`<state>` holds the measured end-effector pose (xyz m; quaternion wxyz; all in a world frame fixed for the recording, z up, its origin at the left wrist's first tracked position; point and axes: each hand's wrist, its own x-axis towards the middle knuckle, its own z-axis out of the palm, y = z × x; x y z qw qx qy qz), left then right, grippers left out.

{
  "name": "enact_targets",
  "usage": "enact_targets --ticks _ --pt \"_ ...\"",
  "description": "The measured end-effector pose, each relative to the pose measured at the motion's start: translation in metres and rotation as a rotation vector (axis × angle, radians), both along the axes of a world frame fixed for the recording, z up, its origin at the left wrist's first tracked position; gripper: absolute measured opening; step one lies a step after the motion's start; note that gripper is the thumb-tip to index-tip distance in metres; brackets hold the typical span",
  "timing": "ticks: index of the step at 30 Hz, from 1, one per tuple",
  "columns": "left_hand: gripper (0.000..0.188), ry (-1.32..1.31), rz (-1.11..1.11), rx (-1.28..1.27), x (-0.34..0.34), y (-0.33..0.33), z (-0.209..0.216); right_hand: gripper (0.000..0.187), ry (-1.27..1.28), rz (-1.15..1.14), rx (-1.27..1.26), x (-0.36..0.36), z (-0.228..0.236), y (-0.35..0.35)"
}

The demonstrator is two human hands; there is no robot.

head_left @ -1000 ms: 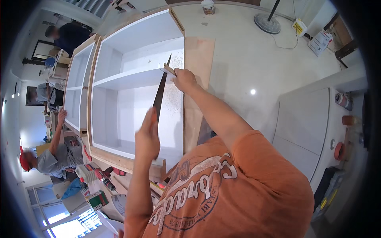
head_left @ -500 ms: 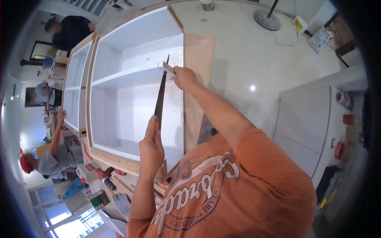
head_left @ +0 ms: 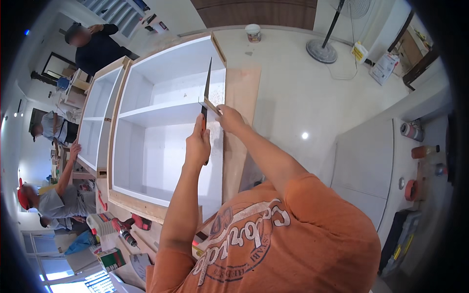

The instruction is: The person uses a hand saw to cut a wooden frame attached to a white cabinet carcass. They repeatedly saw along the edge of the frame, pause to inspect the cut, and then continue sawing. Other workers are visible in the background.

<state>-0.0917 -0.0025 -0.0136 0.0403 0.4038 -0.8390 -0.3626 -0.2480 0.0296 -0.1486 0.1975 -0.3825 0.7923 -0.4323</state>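
A handsaw (head_left: 208, 83) with a dark tapering blade and an orange handle is gripped by my left hand (head_left: 198, 145), fingers wrapped round the handle. Its blade crosses the front end of a white divider board (head_left: 166, 110) inside a white, wood-edged cabinet carcass (head_left: 166, 205). My hand is close to the board, and most of the blade shows beyond it. My right hand (head_left: 229, 118) grips the narrow end piece (head_left: 211, 105) of that board, just right of the blade. Sawdust lies on the white panel near the cut.
A second white cabinet frame (head_left: 100, 132) stands at left, with a co-worker's hand (head_left: 74, 150) on it. Other people are farther left. A red drill (head_left: 125, 230) and a white jug (head_left: 101, 224) sit at lower left. A fan base (head_left: 322, 51) and a bucket (head_left: 253, 33) stand on the floor.
My left hand has pushed the saw forward, bringing the handle close to the board and more blade past it. My right hand keeps its hold. The view has shifted slightly.
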Motion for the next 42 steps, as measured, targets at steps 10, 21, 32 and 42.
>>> enact_targets --ticks 10,21,32,42 --pt "0.062 -0.006 -0.075 -0.021 0.016 -0.015 0.002 0.093 0.153 0.186 0.556 0.039 -0.035 0.073" --pt "0.055 -0.035 -0.134 -0.068 0.019 -0.017 0.006 0.102 0.092 0.28 0.731 0.033 -0.033 0.06" --pt "0.051 -0.038 -0.172 -0.128 0.022 -0.017 0.003 0.103 0.078 0.275 0.705 0.032 -0.04 0.06" --pt "0.066 -0.1 -0.225 -0.108 0.017 -0.004 0.029 0.107 0.068 0.279 0.628 0.027 -0.048 0.063"
